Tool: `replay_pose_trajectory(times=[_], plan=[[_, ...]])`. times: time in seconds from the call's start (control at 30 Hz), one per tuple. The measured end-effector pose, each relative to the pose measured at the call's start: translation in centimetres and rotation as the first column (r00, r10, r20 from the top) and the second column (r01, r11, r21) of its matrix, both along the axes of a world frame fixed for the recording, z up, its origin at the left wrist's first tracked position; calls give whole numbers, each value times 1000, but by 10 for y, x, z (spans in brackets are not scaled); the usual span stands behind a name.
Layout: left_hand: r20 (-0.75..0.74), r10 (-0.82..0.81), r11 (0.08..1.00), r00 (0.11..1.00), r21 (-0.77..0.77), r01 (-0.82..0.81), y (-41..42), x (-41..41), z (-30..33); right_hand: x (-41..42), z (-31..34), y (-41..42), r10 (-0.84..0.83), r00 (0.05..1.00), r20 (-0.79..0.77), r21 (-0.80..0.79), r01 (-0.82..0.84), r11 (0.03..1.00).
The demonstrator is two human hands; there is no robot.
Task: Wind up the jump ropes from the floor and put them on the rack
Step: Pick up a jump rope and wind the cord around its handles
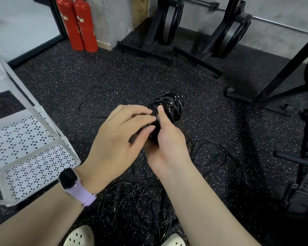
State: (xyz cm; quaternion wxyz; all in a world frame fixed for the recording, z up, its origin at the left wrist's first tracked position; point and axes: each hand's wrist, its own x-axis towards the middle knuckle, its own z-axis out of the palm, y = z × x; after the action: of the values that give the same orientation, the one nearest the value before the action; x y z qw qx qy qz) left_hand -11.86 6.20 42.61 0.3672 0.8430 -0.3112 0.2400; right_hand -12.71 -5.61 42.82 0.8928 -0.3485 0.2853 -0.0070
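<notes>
A black jump rope [171, 105], its thin cord wound in many turns round its handles, is held in the air at the middle of the view. My right hand [167, 144] grips the lower end of the handles from below. My left hand [121, 137] pinches the cord against the bundle with thumb and fingertips. A tangle of several more black jump ropes [140, 197] lies on the floor under my wrists. One loose black cord [96, 103] loops over the floor beyond my left hand. The white perforated metal rack [30, 148] stands at the left.
The floor is black speckled rubber. Two red fire extinguishers [78, 23] stand against the far wall. Black rowing machines [167, 29] are stored upright at the back, and a black machine frame [306, 139] fills the right edge. My two pale clogs [80, 237] show at the bottom.
</notes>
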Motion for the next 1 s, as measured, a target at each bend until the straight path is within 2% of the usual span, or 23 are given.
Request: replay_pose_trajectory(times=[0.13,0.2,0.3,0.4,0.73,1.0], plan=[[-99,10,994,995,-103,-20,4,0,4,1,-1,0,40,999,32,-52,-38,998],[-220,-10,980,975,-196,-34,5,1,7,1,0,0,49,997,51,-57,-46,997],[-482,-98,930,871,-355,-92,7,2,14,2,-2,1,61,996,72,-59,-57,997],[-607,-186,896,772,-427,-120,11,10,19,4,-13,3,83,994,67,-96,-76,992],[-613,-264,823,745,-546,-158,16,16,17,9,-26,5,104,993,62,-143,-94,985],[-651,-247,833,717,-521,-186,17,19,12,8,-22,3,143,988,58,-128,-135,983]])
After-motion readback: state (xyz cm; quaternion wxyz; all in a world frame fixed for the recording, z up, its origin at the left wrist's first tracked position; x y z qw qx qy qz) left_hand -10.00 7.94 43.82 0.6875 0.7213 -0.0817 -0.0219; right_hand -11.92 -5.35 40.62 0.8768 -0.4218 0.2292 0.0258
